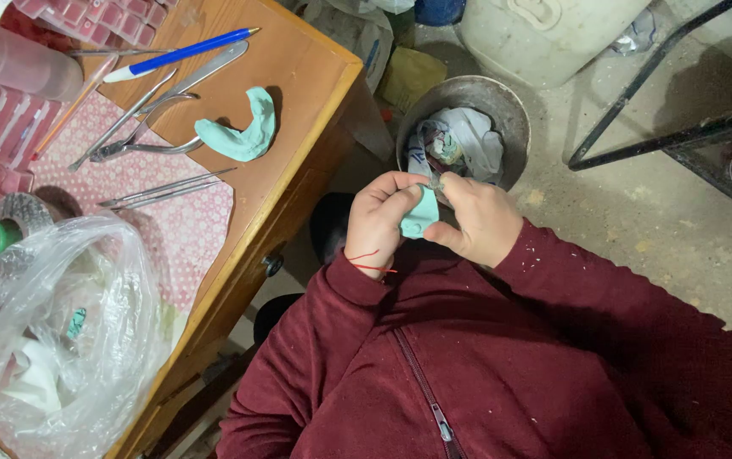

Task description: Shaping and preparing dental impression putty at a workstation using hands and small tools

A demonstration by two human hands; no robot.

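Fingers (400, 200) of the left hand (376, 223) are closed on a mint-green piece (419, 215); the right hand (476, 219) pinches it too, at 3 o'clock. Trimmings are best kept over the metal bin (502, 115) at 12 o'clock.

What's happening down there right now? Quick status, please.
Left hand and right hand both grip small mint-green curved cast. Held over round metal waste bucket. Nothing blocking.
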